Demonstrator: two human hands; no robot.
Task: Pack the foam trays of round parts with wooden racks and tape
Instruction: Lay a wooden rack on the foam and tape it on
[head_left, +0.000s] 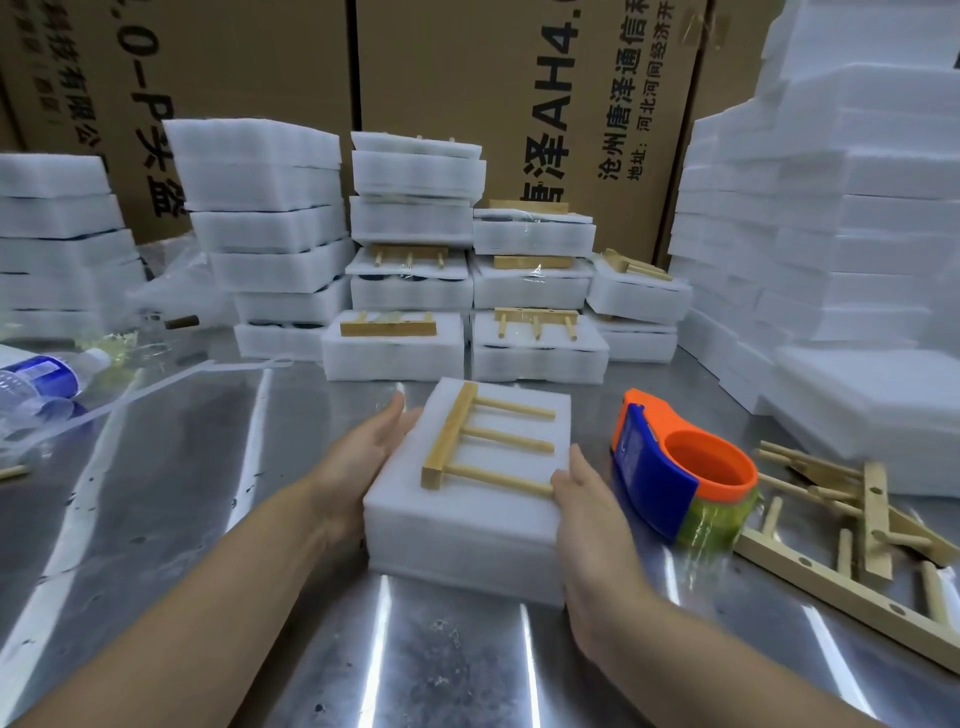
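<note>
On the shiny metal table (208, 493), a foam tray (457, 530) topped by a wooden rack (449, 436) sits at the centre. The left hand (363, 452) and right hand (587, 499) press its sides with straight fingers. A tape dispenser (670, 478) and loose racks (872, 519) lie to the right, and foam stacks (831, 234) and cardboard boxes (519, 78) stand behind.

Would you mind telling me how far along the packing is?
Done: taped packs with racks are stacked at the back. In hand: the left hand and right hand press the sides of a foam tray with a wooden rack lying untaped on top. Left: taping it with the tape dispenser beside it; loose racks and foam stacks wait at right.
</note>
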